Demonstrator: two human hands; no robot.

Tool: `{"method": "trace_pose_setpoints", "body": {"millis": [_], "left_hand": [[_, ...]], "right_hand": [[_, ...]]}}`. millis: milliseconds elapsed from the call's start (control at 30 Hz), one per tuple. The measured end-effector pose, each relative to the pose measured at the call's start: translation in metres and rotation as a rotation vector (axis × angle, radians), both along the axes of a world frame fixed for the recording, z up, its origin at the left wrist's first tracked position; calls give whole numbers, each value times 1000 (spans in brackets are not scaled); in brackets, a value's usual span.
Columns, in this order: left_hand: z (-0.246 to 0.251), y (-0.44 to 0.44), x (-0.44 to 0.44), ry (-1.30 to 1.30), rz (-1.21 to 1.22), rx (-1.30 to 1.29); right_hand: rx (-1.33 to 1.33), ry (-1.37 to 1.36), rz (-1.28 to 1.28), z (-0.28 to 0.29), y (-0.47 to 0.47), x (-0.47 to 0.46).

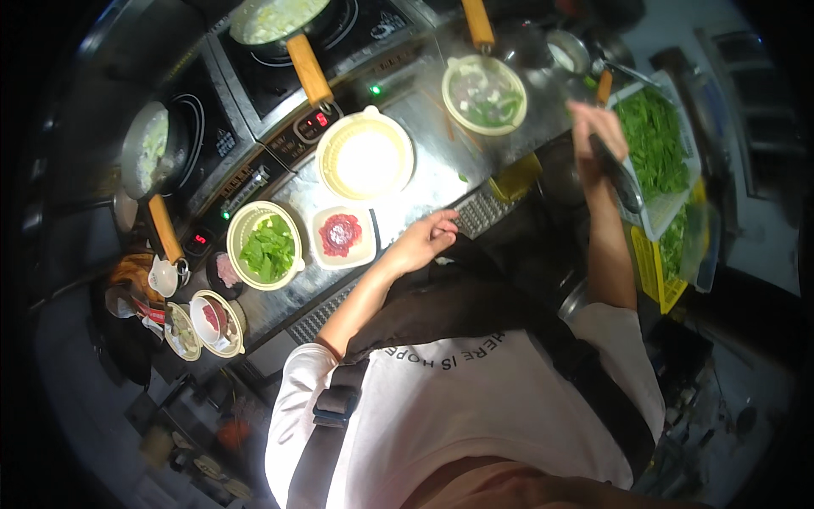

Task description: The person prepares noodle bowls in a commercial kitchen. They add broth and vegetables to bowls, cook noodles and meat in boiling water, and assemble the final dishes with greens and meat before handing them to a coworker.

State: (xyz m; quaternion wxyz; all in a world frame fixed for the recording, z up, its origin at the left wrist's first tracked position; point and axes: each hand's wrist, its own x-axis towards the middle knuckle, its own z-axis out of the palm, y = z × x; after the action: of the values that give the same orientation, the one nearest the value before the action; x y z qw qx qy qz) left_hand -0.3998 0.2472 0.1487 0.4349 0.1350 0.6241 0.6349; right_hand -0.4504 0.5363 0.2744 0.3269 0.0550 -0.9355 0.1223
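My left hand (pixel 425 240) hovers by the near edge of the steel counter, fingers loosely bent and apart, with nothing in it. To its left are a square bowl of raw red meat (pixel 341 235) and a round bowl of cut leafy greens (pixel 268 248). Above it, a pale round bowl (pixel 364 154) is washed out by glare, its contents hidden. My right hand (pixel 599 137), blurred, is raised at the right beside the basket of greens, holding a dark elongated utensil (pixel 618 175). A bowl of broth with greens and white pieces (pixel 484 95) lies between the hands, farther back.
Wooden-handled pans (pixel 152 149) (pixel 273 22) with pale food sit on the induction cookers at the back left. A white plastic basket (pixel 696 149) of leafy greens and a yellow basket (pixel 655 270) are at the right. Small bowls (pixel 236 321) crowd the counter's left end.
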Motion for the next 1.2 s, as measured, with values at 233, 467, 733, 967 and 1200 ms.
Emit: {"method": "trace_pose_setpoints", "body": {"millis": [233, 467, 733, 967, 1200], "left_hand": [[96, -32, -84, 220, 88, 182], [230, -110, -242, 1172, 1050, 117], [335, -307, -441, 1562, 1589, -228], [297, -157, -323, 1716, 1739, -382], [40, 95, -117, 244, 298, -671]], "right_hand": [[-766, 23, 157, -1, 20, -179], [-1017, -375, 143, -61, 50, -269], [-1016, -763, 321, -92, 117, -163], [-893, -994, 278, -166, 140, -143], [-939, -1148, 368, -191, 110, -159]]}}
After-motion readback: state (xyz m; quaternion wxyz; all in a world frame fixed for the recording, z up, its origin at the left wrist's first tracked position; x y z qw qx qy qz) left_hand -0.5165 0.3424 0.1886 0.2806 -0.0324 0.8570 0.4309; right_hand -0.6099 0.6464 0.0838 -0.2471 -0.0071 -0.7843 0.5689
